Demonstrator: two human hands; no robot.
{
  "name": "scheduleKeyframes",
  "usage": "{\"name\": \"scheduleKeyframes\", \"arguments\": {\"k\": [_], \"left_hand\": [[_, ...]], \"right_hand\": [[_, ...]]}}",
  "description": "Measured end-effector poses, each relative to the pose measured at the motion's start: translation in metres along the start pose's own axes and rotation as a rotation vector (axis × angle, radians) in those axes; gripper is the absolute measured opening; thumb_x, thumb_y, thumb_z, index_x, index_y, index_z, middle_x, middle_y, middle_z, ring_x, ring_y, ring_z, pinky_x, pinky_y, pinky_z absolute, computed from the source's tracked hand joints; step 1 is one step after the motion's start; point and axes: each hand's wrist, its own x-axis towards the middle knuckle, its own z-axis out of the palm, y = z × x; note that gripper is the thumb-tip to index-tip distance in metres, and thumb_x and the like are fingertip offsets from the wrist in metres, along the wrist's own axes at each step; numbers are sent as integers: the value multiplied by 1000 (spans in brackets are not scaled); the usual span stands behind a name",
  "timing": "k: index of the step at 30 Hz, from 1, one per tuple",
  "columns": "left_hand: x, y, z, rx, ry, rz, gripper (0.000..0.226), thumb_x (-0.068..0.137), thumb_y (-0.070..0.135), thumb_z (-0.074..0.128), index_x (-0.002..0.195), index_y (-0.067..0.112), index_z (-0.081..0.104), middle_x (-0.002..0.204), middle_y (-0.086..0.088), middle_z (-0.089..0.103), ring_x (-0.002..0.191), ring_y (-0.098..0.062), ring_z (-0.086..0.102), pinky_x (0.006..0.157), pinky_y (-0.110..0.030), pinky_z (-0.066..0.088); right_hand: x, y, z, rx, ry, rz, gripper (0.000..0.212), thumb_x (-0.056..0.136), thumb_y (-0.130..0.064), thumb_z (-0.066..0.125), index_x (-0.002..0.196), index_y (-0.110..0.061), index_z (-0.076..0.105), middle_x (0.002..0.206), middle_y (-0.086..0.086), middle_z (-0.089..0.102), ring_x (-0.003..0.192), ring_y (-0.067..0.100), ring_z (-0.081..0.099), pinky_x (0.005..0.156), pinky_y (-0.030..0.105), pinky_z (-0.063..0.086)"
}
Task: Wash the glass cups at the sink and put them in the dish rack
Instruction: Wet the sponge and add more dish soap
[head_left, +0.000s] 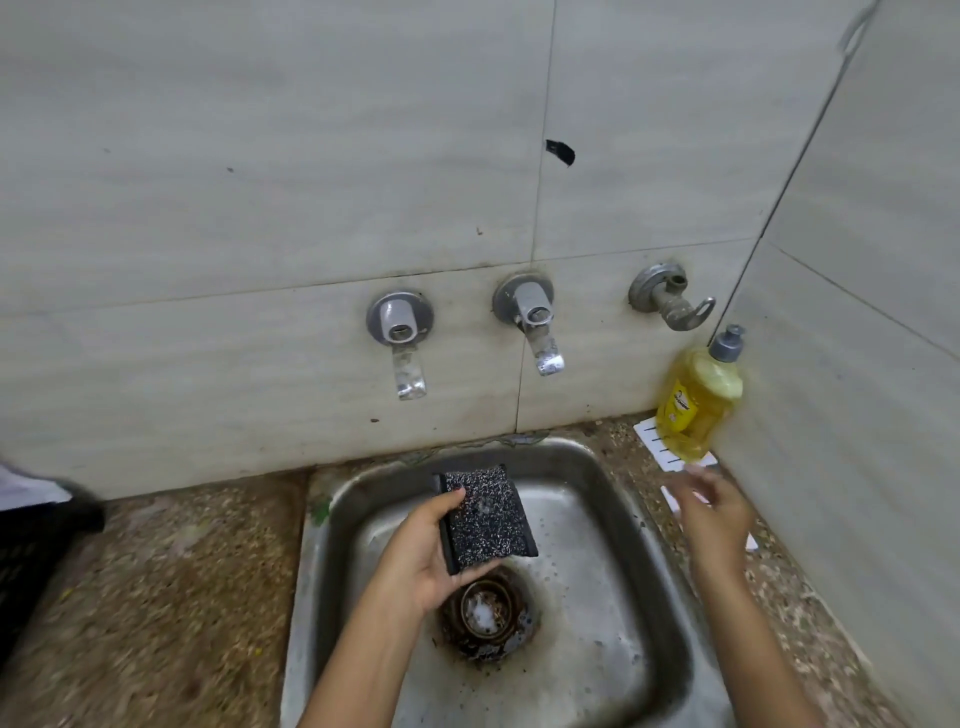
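Stainless steel square sink (644, 519) dead centre, wet, speckled with droplets, grimy round drain (485, 616) with some foam sitting in it. No glass cups visible anywhere in this shot, so can't say where those are.

Left hand (426, 556) hovering over the basin just above the drain, palm up, fingers curled round a black rectangular scrub sponge with white speckles (485, 514), thumb pressed on its left edge. Sponge tilted, far end pointing toward the wall.

Right hand (714, 512) out over the sink's right rim, fingers spread loosely and holding nothing, a bit motion-blurred. Sits just below a yellow dish soap bottle with a grey cap (698, 400), which is leaning left; can't tell whether fingertips touch it. Bottle stands on a white slotted plastic tray (652, 441) in the back right corner.

Speckled brown stone desk (171, 587) wrapping round the sink, stained and damp-looking. Dark black crate-like thing (31, 556) at the far left edge, blurry, mostly cut off, could be the dish rack but can't tell.

Up on the pale grey tiled wall (260, 156): two grey wall taps (402, 338) with short spouts, plus a worn metal valve fitting (670, 296) further right. Small black mark (561, 152) higher on the tile.
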Motion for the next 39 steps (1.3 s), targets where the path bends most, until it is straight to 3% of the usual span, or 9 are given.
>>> {"name": "scheduleKeyframes", "arguments": {"k": [5, 11, 17, 21, 25, 30, 34, 36, 39], "left_hand": [[-45, -16, -8, -37, -25, 9, 29, 96, 33, 39, 98, 13, 60, 92, -12, 66, 85, -29, 59, 71, -39, 47], [-91, -40, -25, -23, -28, 92, 28, 96, 29, 42, 90, 10, 60, 64, -9, 70, 75, -26, 61, 69, -33, 48], [-118, -54, -58, 26, 120, 276, 18, 95, 18, 48, 87, 9, 61, 73, -7, 67, 71, -20, 61, 65, -28, 48], [-130, -60, -94, 168, 287, 423, 14, 95, 18, 48, 91, 17, 62, 80, 0, 63, 70, -14, 55, 64, -26, 42], [-140, -58, -142, 131, 451, 471, 9, 94, 16, 51, 94, 15, 60, 85, 0, 59, 62, -10, 48, 51, -23, 36], [-156, -62, -204, 163, 799, 614, 20, 93, 13, 52, 113, 7, 54, 89, -3, 59, 53, -9, 39, 38, -15, 33], [-165, -67, -256, 301, 1274, 569, 42, 85, 10, 60, 123, 0, 46, 126, -24, 46, 96, -34, 52, 75, -38, 43], [-162, -71, -283, 381, 1300, 492, 54, 85, 17, 61, 132, 2, 40, 135, -22, 39, 116, -40, 42, 91, -46, 39], [-146, -72, -319, 430, 1136, 414, 55, 87, 30, 58, 134, 4, 44, 133, -21, 49, 116, -39, 50, 98, -49, 42]], "right_hand": [[-86, -26, -10, 286, -637, 438, 20, 93, -22, 47, 101, -11, 62, 94, 7, 69, 84, 21, 64, 75, 35, 47], [-181, -45, 14, 209, -977, 460, 24, 92, -29, 50, 107, -14, 60, 99, 12, 70, 88, 26, 66, 73, 43, 56], [-232, -37, 27, 233, -1006, 410, 15, 93, -14, 50, 103, -16, 61, 86, 6, 72, 80, 23, 66, 79, 46, 52], [-256, -32, 37, 209, -1040, 417, 15, 92, -9, 49, 99, -13, 62, 78, 6, 72, 68, 18, 67, 57, 32, 57], [-270, -27, 47, 225, -1008, 482, 10, 92, -9, 50, 93, -12, 60, 68, 3, 72, 70, 19, 65, 63, 34, 52], [-280, -30, 55, 264, -949, 538, 7, 93, -9, 50, 92, -10, 56, 91, 11, 65, 80, 23, 61, 58, 37, 56], [-283, -44, 69, 372, -862, 594, 16, 93, -6, 50, 109, -4, 51, 106, 17, 59, 88, 29, 58, 79, 48, 46], [-282, -53, 75, 405, -849, 587, 18, 94, -5, 50, 111, -4, 50, 109, 18, 58, 90, 30, 58, 82, 49, 45], [-280, -56, 80, 409, -864, 602, 6, 93, -6, 50, 97, -3, 53, 101, 16, 60, 80, 26, 59, 77, 48, 50]]}}
